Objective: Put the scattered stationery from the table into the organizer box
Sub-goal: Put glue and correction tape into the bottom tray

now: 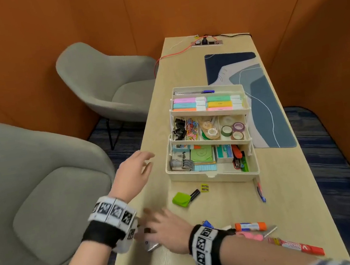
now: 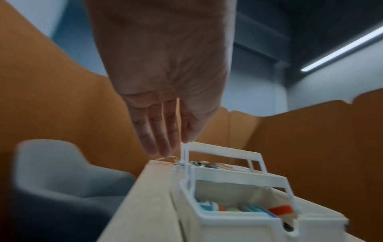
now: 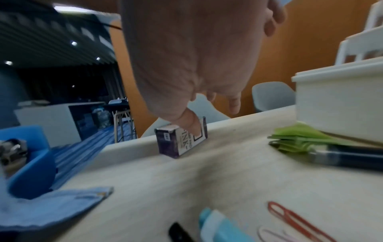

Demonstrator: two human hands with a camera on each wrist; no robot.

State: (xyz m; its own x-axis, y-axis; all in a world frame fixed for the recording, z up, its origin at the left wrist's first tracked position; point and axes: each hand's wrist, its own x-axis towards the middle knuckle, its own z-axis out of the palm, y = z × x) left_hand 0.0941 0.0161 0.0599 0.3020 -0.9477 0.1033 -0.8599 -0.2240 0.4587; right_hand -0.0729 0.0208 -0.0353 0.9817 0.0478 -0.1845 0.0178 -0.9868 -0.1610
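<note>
The white tiered organizer box [image 1: 213, 173] stands open mid-table, its trays full of notes, clips and tapes; it also shows in the wrist views [image 2: 238, 229] [image 3: 335, 106]. My left hand [image 1: 144, 163] [image 2: 163, 131] hovers open just left of it, fingers straight, holding nothing. My right hand [image 1: 159, 222] [image 3: 207, 106] reaches across to the table's left edge, where one fingertip [image 3: 190, 124] touches the top of a small purple and white ink box [image 3: 180, 142] [image 1: 150, 243]. The other fingers are spread and not wrapped round it.
Loose on the table [image 1: 225, 210]: a green sticky pad [image 1: 181, 199], yellow sharpener [image 1: 204, 188], blue pen [image 1: 260, 192], glue stick [image 1: 250, 226], pink item [image 1: 252, 236], red pack [image 1: 298, 247], paper clips [image 3: 290, 216]. Grey chairs [image 1: 32, 197] stand left; a desk mat [image 1: 261, 97] lies right.
</note>
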